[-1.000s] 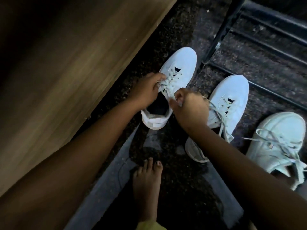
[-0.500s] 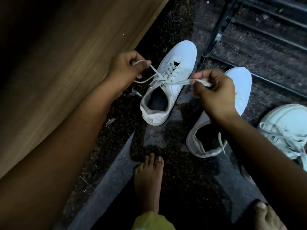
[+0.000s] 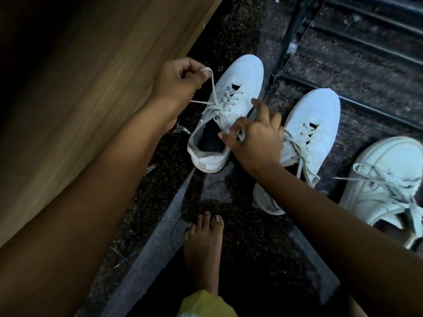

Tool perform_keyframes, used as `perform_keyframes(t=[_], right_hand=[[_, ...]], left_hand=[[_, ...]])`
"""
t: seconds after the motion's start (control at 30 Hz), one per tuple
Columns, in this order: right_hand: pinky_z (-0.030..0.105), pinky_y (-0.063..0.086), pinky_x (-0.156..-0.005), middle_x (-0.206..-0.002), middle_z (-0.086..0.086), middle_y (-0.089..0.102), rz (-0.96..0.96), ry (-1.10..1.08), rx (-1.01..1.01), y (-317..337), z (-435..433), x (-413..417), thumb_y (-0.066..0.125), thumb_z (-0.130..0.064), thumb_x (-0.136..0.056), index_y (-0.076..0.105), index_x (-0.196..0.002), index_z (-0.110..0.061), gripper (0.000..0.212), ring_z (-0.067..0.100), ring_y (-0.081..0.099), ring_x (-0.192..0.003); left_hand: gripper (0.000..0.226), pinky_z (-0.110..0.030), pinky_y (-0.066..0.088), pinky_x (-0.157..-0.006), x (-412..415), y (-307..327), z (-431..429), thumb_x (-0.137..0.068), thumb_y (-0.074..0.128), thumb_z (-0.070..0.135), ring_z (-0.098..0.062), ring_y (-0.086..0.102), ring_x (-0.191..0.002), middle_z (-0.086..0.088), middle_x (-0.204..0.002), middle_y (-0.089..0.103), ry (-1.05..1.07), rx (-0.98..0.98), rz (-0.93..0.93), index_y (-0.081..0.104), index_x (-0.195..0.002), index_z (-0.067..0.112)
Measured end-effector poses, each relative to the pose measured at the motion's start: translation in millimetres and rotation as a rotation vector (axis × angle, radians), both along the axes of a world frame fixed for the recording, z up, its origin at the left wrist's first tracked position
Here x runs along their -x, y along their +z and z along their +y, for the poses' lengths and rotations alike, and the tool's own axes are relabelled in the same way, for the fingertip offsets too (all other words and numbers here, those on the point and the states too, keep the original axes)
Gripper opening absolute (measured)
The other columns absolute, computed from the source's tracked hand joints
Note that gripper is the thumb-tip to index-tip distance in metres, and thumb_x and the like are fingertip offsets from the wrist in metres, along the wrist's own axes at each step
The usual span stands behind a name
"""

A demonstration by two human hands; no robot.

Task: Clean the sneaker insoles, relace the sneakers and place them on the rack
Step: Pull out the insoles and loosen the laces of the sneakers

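Observation:
A white sneaker (image 3: 242,74) stands on the dark floor, toe pointing away, with its dark insole (image 3: 211,139) showing in the opening. My left hand (image 3: 176,80) is up and to the left of it, fingers closed on one end of its white lace (image 3: 211,88), which runs taut down to the eyelets. My right hand (image 3: 257,136) hovers over the sneaker's tongue, pinching the other lace end near the top eyelets. A second white sneaker (image 3: 317,115) lies just right, partly hidden by my right wrist, laces loose.
A third white sneaker (image 3: 389,177) with loose laces sits at the right edge. A black metal rack (image 3: 357,43) stands at the top right. A wooden cabinet panel (image 3: 80,88) fills the left. My bare foot (image 3: 203,248) rests on the floor below the sneakers.
My right hand has come in from the right, down over the sneaker's tongue, slackening its lace end. My left hand keeps its lace end raised to the left.

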State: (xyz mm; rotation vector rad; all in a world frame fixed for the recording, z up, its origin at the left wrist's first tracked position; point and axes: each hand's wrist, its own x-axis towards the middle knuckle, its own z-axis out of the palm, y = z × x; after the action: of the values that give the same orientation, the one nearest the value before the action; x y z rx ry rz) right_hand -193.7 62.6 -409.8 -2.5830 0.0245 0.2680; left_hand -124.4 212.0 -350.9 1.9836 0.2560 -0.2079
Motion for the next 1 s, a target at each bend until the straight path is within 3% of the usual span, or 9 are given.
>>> perform_keyframes(t=[0.17, 0.37, 0.53, 0.63, 0.7, 0.77, 0.87, 0.93, 1.0], right_hand=[[0.048, 0.024, -0.106, -0.152, 0.000, 0.026, 0.012, 0.024, 0.042, 0.2, 1.3, -3.2, 0.056, -0.036, -0.087, 0.067, -0.088, -0.019, 0.020, 0.033, 0.019, -0.135], [0.051, 0.017, -0.110, -0.145, -0.006, 0.037, 0.067, -0.097, -0.281, 41.1, -7.2, 6.0, 0.064, -0.032, -0.076, 0.054, -0.060, -0.031, 0.019, 0.024, 0.013, -0.137], [0.050, 0.023, -0.107, -0.135, -0.015, 0.042, 0.081, -0.090, -0.466, 83.2, -15.1, 22.2, 0.062, -0.034, -0.074, 0.057, -0.059, -0.032, 0.016, 0.009, 0.017, -0.131], [0.027, 0.028, -0.097, -0.131, -0.020, 0.043, 0.078, -0.070, -0.538, 104.4, -22.5, 32.1, 0.058, -0.040, -0.070, 0.059, -0.059, -0.033, 0.014, 0.000, 0.022, -0.126], [0.014, 0.025, -0.090, -0.131, -0.022, 0.045, 0.062, -0.053, -0.603, 117.3, -31.0, 39.3, 0.065, -0.044, -0.073, 0.060, -0.058, -0.035, 0.018, 0.000, 0.026, -0.128], [0.015, 0.028, -0.095, -0.130, -0.025, 0.046, 0.029, -0.005, -0.655, 128.9, -40.6, 45.5, 0.066, -0.042, -0.071, 0.062, -0.060, -0.037, 0.013, 0.002, 0.031, -0.131], [0.020, 0.030, -0.103, -0.134, -0.021, 0.047, -0.130, 0.177, -0.570, 138.1, -52.1, 51.3, 0.062, -0.041, -0.071, 0.059, -0.063, -0.039, 0.009, 0.006, 0.036, -0.131], [0.034, 0.035, -0.105, -0.134, -0.013, 0.048, -0.241, 0.268, -0.566, 141.8, -58.6, 54.2, 0.061, -0.034, -0.073, 0.059, -0.067, -0.036, 0.006, 0.014, 0.041, -0.129], [0.038, 0.039, -0.100, -0.131, -0.006, 0.050, -0.318, 0.341, -0.610, 141.0, -65.4, 58.9, 0.062, -0.027, -0.075, 0.060, -0.069, -0.027, 0.006, 0.018, 0.046, -0.125]], left_hand=[[0.014, -0.011, 0.039, -0.058, 0.7, -1.3, -4.8, -0.088, 0.063, 0.016, -0.001, 0.045, -0.064, -0.006, -0.081, 0.056, 0.015, -0.006, -0.020, 0.062, -0.075, 0.023], [0.012, -0.015, 0.041, -0.067, 7.9, -9.4, 4.2, -0.089, 0.060, 0.012, -0.010, 0.046, -0.073, -0.007, -0.084, 0.058, 0.047, 0.007, -0.023, 0.065, -0.082, 0.021], [0.014, -0.013, 0.043, -0.073, 13.3, -13.4, 5.4, -0.087, 0.060, 0.008, -0.003, 0.050, -0.072, 0.006, -0.074, 0.057, -0.020, -0.041, -0.049, 0.065, -0.087, 0.021], [0.020, -0.021, 0.045, -0.087, 23.1, -17.4, 7.7, -0.083, 0.060, 0.009, -0.001, 0.056, -0.088, 0.003, -0.099, 0.063, -0.154, -0.204, -0.154, 0.063, -0.091, 0.026], [0.028, -0.037, 0.044, -0.096, 35.3, -19.0, 8.1, -0.078, 0.056, 0.015, -0.007, 0.054, -0.100, 0.007, -0.106, 0.057, -0.256, -0.355, -0.258, 0.063, -0.099, 0.031], [0.033, -0.049, 0.042, -0.092, 49.7, -19.2, 6.1, -0.076, 0.054, 0.025, -0.013, 0.051, -0.103, 0.012, -0.102, 0.051, -0.401, -0.443, -0.306, 0.061, -0.107, 0.036], [0.036, -0.036, 0.033, -0.084, 68.1, -21.0, -1.6, -0.080, 0.051, 0.041, -0.015, 0.051, -0.095, 0.012, -0.096, 0.054, -0.565, -0.583, -0.394, 0.065, -0.112, 0.030], [0.033, -0.031, 0.031, -0.077, 75.2, -18.7, -7.5, -0.087, 0.050, 0.036, -0.018, 0.055, -0.087, 0.004, -0.090, 0.063, -0.574, -0.615, -0.525, 0.069, -0.108, 0.019], [0.025, -0.033, 0.042, -0.071, 81.0, -13.2, -11.9, -0.092, 0.053, 0.021, -0.024, 0.059, -0.079, -0.006, -0.085, 0.067, -0.544, -0.578, -0.675, 0.071, -0.102, 0.008]])
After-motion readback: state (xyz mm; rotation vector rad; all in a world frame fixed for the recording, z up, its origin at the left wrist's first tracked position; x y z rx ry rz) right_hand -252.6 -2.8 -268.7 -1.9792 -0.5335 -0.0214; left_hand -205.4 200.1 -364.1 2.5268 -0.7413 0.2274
